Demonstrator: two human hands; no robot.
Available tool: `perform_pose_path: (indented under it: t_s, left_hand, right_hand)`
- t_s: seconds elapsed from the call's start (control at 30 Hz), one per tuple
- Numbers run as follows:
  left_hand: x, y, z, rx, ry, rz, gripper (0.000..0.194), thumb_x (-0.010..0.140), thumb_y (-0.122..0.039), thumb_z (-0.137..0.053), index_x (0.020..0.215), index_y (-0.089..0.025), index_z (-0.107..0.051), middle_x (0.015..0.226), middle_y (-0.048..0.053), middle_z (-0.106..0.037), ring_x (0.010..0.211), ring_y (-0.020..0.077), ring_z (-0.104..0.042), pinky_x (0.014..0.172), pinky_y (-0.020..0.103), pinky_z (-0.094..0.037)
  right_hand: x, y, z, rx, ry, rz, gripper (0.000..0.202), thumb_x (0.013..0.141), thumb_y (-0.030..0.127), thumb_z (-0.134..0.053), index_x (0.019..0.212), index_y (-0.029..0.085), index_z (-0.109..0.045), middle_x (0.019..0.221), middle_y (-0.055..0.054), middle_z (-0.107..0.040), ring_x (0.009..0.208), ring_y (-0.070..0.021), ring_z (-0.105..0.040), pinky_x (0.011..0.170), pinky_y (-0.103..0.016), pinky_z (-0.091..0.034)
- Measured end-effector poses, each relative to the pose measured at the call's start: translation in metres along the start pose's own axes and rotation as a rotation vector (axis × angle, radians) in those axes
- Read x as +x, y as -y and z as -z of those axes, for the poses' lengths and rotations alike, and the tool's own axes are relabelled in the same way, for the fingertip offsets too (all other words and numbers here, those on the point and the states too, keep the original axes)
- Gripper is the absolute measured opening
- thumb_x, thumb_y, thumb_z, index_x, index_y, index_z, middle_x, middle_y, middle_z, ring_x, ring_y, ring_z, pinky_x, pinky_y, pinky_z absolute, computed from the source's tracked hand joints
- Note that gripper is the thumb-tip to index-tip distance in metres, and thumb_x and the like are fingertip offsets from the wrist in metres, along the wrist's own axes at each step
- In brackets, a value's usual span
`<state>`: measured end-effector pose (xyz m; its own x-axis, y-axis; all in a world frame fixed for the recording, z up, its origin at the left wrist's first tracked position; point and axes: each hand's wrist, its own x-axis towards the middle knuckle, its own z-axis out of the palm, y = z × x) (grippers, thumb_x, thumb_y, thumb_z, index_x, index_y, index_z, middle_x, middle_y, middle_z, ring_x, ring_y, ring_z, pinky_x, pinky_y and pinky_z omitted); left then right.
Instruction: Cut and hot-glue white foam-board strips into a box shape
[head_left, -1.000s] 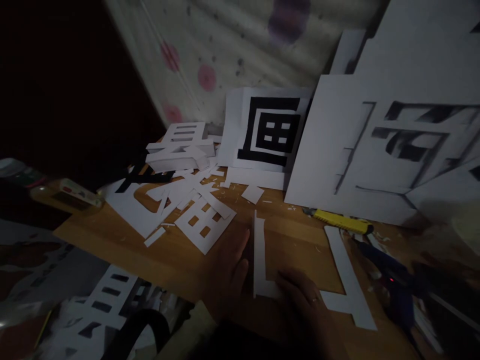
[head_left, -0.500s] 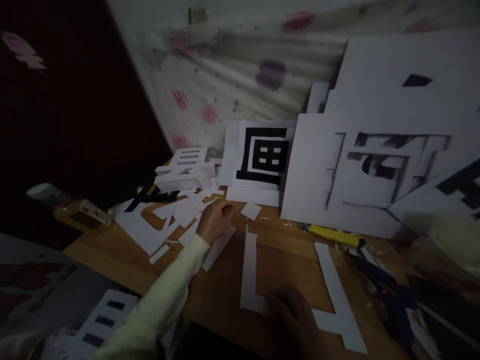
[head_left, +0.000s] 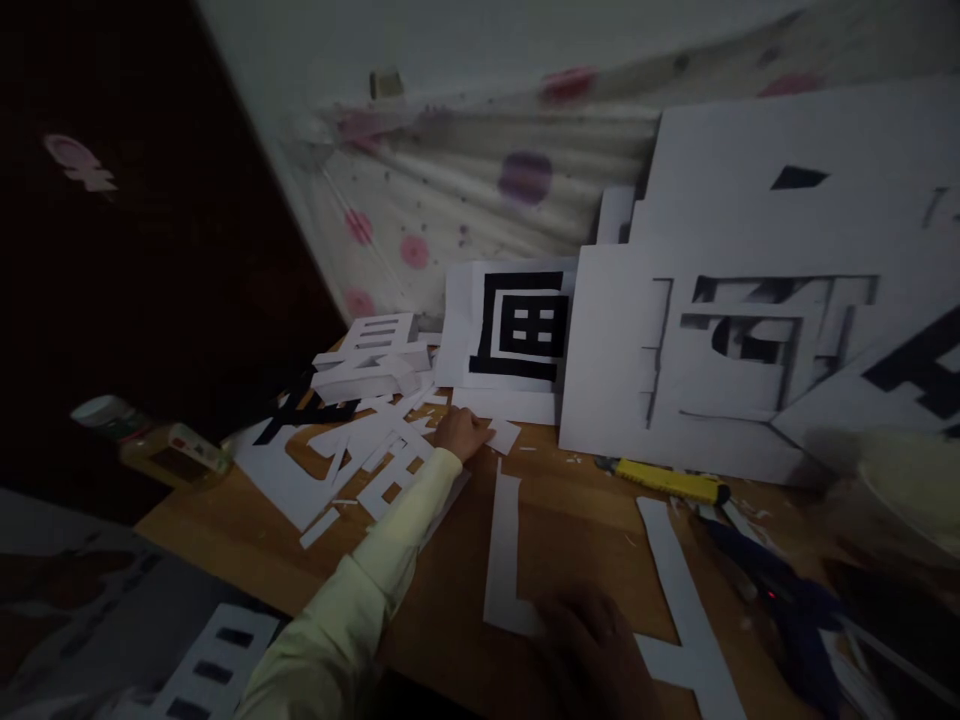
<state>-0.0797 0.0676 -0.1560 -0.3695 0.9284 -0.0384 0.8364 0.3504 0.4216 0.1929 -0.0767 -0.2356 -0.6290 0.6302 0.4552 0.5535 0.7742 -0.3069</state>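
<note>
Left hand point(head_left: 463, 434) at paper scrap point(head_left: 506, 437); sheet point(head_left: 458, 325) behind shows 1 black character point(head_left: 533, 325).

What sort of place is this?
Probably a makeshift craft corner in a room: white cut-out pieces and a yellow craft knife lie on a wooden tabletop, with a sheet bearing a bold black character standing behind.

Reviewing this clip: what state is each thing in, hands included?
Left hand: bent, at the small white paper square; contact unclear.
Right hand: over the white U-shaped card cut-out; grip unclear.
White U-shaped card cut-out: lying down, base partly covered.
Yellow plastic utility knife: lying down.
Dark blue plastic glue gun: lying down, red light lit.
Clear white-capped bottle: closed.
</note>
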Motion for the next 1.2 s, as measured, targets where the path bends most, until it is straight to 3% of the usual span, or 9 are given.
perform_pose_path:
  t_s: [0.3, 0.43, 0.53, 0.7, 0.83, 1.0, 1.2]
  left_hand:
    - [0.002, -0.01, 0.002, 0.035, 0.051, 0.015, 0.024, 0.076, -0.036, -0.071, 0.089, -0.016, -0.071, 0.106, 0.014, -0.074, 0.1, 0.0242, -0.067, 0.079, 0.029, -0.045]
    - [0.002, -0.013, 0.004, 0.035, 0.103, -0.009, 0.029, 0.069, -0.046, -0.076, 0.074, -0.018, -0.07, 0.087, 0.009, -0.076, 0.086, 0.023, -0.069, 0.07, 0.028, -0.045]
    - [0.004, -0.014, 0.003, 0.012, 0.145, -0.049, 0.026, 0.062, -0.041, -0.081, 0.061, -0.019, -0.067, 0.072, 0.005, -0.074, 0.078, 0.0219, -0.069, 0.065, 0.027, -0.045]
    - [0.006, -0.019, 0.011, -0.098, 0.202, -0.178, 0.014, 0.075, -0.027, -0.071, 0.08, -0.014, -0.072, 0.075, 0.004, -0.075, 0.072, 0.0167, -0.069, 0.062, 0.024, -0.049]
    - [-0.009, -0.029, 0.031, -0.124, 0.253, -0.362, 0.02, 0.079, -0.025, -0.067, 0.096, -0.015, -0.072, 0.091, 0.004, -0.078, 0.083, 0.0149, -0.071, 0.074, 0.023, -0.052]
    - [-0.039, -0.043, 0.047, -0.041, 0.298, -0.501, 0.021, 0.077, -0.017, -0.062, 0.093, -0.021, -0.076, 0.086, 0.001, -0.078, 0.081, 0.0163, -0.072, 0.075, 0.025, -0.052]
    - [-0.052, -0.051, 0.047, 0.063, 0.304, -0.547, 0.023, 0.074, -0.012, -0.061, 0.089, -0.022, -0.076, 0.084, -0.001, -0.078, 0.08, 0.0165, -0.072, 0.076, 0.025, -0.051]
  right_hand:
    - [0.004, 0.016, 0.005, 0.041, 0.017, -0.13, 0.029, 0.081, 0.014, -0.062, 0.107, 0.026, -0.064, 0.1, -0.007, -0.068, 0.085, -0.0238, -0.064, 0.068, -0.035, -0.056]
    - [0.005, 0.022, 0.009, 0.036, 0.023, -0.183, 0.028, 0.08, 0.014, -0.062, 0.104, 0.028, -0.064, 0.101, -0.006, -0.068, 0.085, -0.0239, -0.065, 0.065, -0.033, -0.055]
    - [0.006, 0.027, 0.017, 0.062, 0.035, -0.209, 0.03, 0.08, 0.012, -0.064, 0.106, 0.029, -0.064, 0.104, -0.004, -0.067, 0.09, -0.0235, -0.064, 0.068, -0.033, -0.053]
    - [0.008, 0.031, 0.024, 0.094, 0.031, -0.235, 0.035, 0.076, 0.006, -0.068, 0.105, 0.027, -0.064, 0.106, -0.004, -0.067, 0.096, -0.0239, -0.061, 0.073, -0.033, -0.052]
    - [0.009, 0.03, 0.019, 0.139, 0.029, -0.232, 0.029, 0.077, 0.005, -0.067, 0.099, 0.025, -0.066, 0.101, -0.004, -0.067, 0.091, -0.0228, -0.061, 0.072, -0.033, -0.051]
    - [0.009, 0.031, 0.018, 0.153, 0.079, -0.252, 0.031, 0.079, 0.002, -0.064, 0.1, 0.024, -0.066, 0.102, -0.004, -0.065, 0.093, -0.0231, -0.059, 0.074, -0.034, -0.049]
    - [0.012, 0.035, 0.029, 0.202, 0.121, -0.268, 0.022, 0.082, 0.004, -0.065, 0.096, 0.021, -0.066, 0.099, -0.005, -0.065, 0.094, -0.0237, -0.057, 0.079, -0.037, -0.049]
